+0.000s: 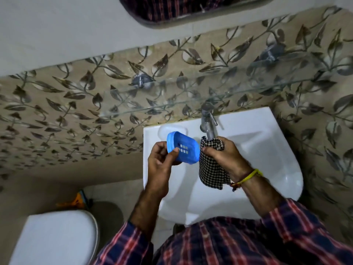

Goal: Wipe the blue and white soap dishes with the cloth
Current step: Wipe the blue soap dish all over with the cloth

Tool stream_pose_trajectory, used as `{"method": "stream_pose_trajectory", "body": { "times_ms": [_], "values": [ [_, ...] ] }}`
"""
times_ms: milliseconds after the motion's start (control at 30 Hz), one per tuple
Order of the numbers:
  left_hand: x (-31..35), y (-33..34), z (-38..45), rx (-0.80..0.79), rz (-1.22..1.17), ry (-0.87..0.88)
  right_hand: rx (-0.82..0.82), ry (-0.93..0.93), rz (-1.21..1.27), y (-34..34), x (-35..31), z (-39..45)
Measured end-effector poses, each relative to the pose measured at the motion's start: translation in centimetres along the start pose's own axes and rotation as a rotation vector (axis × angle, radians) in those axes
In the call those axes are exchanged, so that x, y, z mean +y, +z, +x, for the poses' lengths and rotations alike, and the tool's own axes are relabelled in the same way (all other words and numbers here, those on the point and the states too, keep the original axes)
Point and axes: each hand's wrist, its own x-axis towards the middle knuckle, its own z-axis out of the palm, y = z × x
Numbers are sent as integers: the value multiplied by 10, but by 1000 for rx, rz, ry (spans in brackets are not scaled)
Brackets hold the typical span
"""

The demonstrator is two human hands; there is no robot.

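Observation:
My left hand (162, 161) holds the blue soap dish (183, 148) tilted above the left side of the white sink (277, 159), thumb pressed near its drain slots. My right hand (223, 157) grips a black-and-white checked cloth (210, 173), which hangs down just right of the dish and touches its edge. A white soap dish (168, 130) rests on the sink's back left corner, partly hidden behind the blue one.
A chrome tap (208, 121) stands at the sink's back, right above the cloth. A glass shelf (172, 96) juts from the leaf-patterned tile wall over the sink. A white toilet (55, 238) sits at lower left.

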Motion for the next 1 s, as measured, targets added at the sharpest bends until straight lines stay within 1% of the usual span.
{"method": "stream_pose_trajectory", "body": {
  "times_ms": [100, 200, 300, 367, 433, 533, 600, 633, 700, 767, 833, 900, 1000],
  "values": [
    [0, -7, -6, -32, -102, -97, -145, 121, 54, -4, 3, -7],
    [0, -9, -8, -13, -243, -181, -268, 212, 101, -2, 3, -18],
    [2, -7, -9, 62, -285, -274, -278, 225, 93, 3, 5, -24],
    [3, -7, -9, 114, -381, -391, -244, 181, 63, 2, 4, -25],
    [0, -13, -5, 163, -474, -475, -217, 97, 54, -3, -3, -24],
    [-4, -18, 1, 192, -612, -525, -136, -139, -93, -17, -22, -21],
    [-5, -16, 5, 157, -685, -578, -58, -222, -115, -24, -32, -17],
    [-6, -15, 6, 119, -709, -607, -15, -218, -79, -25, -35, -14],
    [-8, -11, 9, 36, -703, -644, 37, -136, 41, -26, -37, -10],
    [-8, -8, 11, -34, -655, -654, 4, -4, 178, -26, -40, -9],
    [-2, -3, 12, -92, -585, -642, -25, 88, 264, -32, -41, -9],
    [5, 1, 14, -137, -506, -616, -23, 106, 292, -40, -42, -9],
    [17, 4, 15, -237, -405, -550, -42, 55, 327, -48, -42, -11]
  ]
}}
